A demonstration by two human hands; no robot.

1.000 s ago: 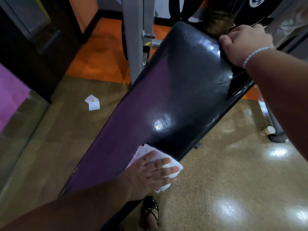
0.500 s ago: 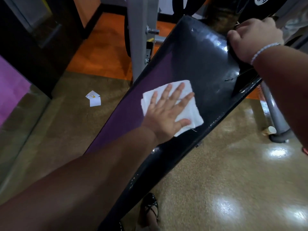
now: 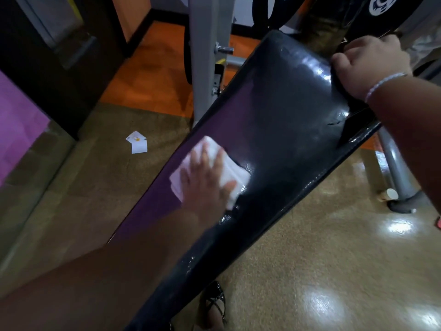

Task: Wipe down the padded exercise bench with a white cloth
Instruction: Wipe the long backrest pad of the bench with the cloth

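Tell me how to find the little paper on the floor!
Start at the long black bench in the middle and look left to the brown floor. The paper lies there, alone. Unlike the white cloth on the bench, it is flat, with a small yellow spot.

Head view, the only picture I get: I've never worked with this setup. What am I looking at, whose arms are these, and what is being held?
There is no machine here. The camera sits on a person's head and looks down at their own two bare arms. The long, shiny dark slab across the picture is the bench. The left hand, blurred, lies flat with fingers spread, pressing a white cloth onto the padding about midway along. The right hand grips the bench's far edge. On the floor to the left lie small white papers, and a shoe shows by the bench's near end.
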